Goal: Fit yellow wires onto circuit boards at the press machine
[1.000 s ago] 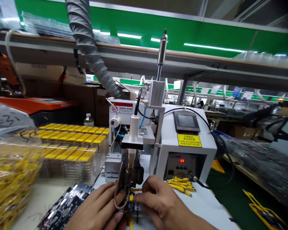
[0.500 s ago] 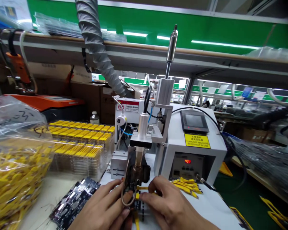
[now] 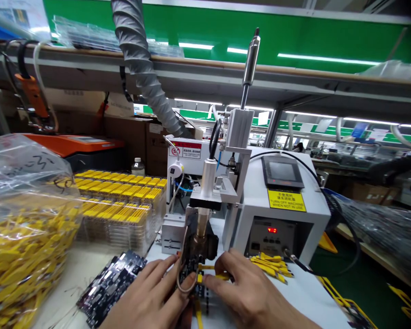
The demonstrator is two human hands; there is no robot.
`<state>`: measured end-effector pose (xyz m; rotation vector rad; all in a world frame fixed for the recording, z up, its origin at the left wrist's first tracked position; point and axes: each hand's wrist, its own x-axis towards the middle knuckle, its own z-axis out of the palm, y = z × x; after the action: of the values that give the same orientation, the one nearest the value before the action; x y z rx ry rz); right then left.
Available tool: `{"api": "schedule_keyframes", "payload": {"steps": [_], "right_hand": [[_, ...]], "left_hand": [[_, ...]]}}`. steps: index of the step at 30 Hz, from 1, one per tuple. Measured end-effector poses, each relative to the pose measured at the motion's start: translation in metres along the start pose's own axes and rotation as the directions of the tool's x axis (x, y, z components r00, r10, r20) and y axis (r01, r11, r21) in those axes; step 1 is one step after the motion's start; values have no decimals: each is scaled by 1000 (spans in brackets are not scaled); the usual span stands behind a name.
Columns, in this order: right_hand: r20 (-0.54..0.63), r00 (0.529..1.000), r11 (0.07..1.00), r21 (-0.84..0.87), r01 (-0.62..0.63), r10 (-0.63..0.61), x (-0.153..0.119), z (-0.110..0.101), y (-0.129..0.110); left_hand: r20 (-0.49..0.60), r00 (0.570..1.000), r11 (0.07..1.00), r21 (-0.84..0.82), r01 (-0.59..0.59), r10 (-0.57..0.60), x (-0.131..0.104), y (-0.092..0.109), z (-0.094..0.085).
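Under the metal head of a bench machine (image 3: 205,183), both hands meet at a small dark circuit board with yellow strips. My left hand (image 3: 150,292) comes in from the left, its fingertips pressed at the board beside a wire loop; whether it grips anything is hidden. My right hand (image 3: 246,288) is bent from the right, thumb and finger closed on a yellow strip (image 3: 222,276). Another yellow strip (image 3: 198,313) hangs toward the front. Left of my left hand lies a pile of dark circuit boards (image 3: 111,285). Loose yellow strips (image 3: 270,266) lie behind my right hand.
A plastic bag of yellow strips (image 3: 30,246) fills the left side. Behind it stand stacked clear trays (image 3: 116,233) holding yellow pieces. A control box (image 3: 284,183) with a screen stands at the right. A grey hose (image 3: 133,50) hangs from above.
The whole view has shifted slightly, moving the scene a little to the right. Both hands stay at the board under the machine head, with almost no change in their pose.
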<state>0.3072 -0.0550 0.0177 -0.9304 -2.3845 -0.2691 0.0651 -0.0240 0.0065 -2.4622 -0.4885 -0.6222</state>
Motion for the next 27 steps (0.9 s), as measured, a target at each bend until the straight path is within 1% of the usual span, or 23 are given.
{"api": "schedule_keyframes", "payload": {"steps": [4, 8, 10, 12, 14, 17, 18, 21, 23, 27], "right_hand": [[-5, 1000, 999, 45, -5, 5, 2, -2, 2], [-16, 1000, 995, 97, -14, 16, 2, -3, 2], [-12, 1000, 993, 116, -18, 19, 1, -3, 1], [-19, 1000, 993, 116, -14, 16, 1, -3, 1], [-31, 1000, 994, 111, -3, 7, 1, -2, 1], [-39, 999, 994, 105, 5, -1, 2, -1, 3], [-41, 999, 995, 100, 3, 1, 2, 0, 4], [-26, 1000, 995, 95, -9, 11, 2, 1, 4], [-9, 1000, 994, 108, -24, 25, 2, 1, 4], [-6, 999, 989, 145, -30, 31, 0, 1, 5]], "left_hand": [[34, 999, 1000, 22, -4, 3, 1, 2, 0], [13, 1000, 1000, 24, -20, 20, 2, 3, 1], [-18, 1000, 999, -45, 19, -20, 0, 2, 0], [-65, 993, 984, -156, 84, -95, -1, 1, -2], [-105, 982, 958, -257, 125, -156, -1, 0, -4], [-108, 976, 932, -333, 144, -190, 3, -1, -6], [-99, 976, 928, -340, 151, -194, 4, -2, -6], [-134, 972, 932, -335, 139, -193, 7, -2, -2], [-138, 971, 935, -327, 139, -193, 6, -1, 0], [-117, 978, 943, -305, 131, -174, 4, -1, -1]]}}
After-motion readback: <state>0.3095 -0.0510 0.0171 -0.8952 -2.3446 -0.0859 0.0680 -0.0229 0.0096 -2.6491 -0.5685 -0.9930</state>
